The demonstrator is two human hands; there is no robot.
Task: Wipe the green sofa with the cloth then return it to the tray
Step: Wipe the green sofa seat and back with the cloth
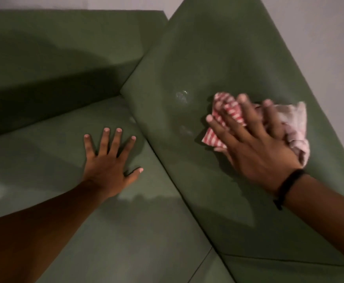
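The green sofa [218, 58] fills the head view, with its wide armrest slanting from upper right to lower middle and the seat cushion on the left. My right hand [255, 144] presses a crumpled red-and-white striped cloth [231, 112] flat against the top of the armrest, fingers spread over it. A black band circles that wrist. Pale smeared marks show on the armrest just left of the cloth. My left hand [110, 162] lies flat on the seat cushion, fingers apart, holding nothing. No tray is in view.
The sofa's backrest [65, 48] runs across the upper left, with a dark shadow below it. A pale wall [320, 37] stands behind the sofa at the top and right. A seam between seat cushions runs at the lower middle.
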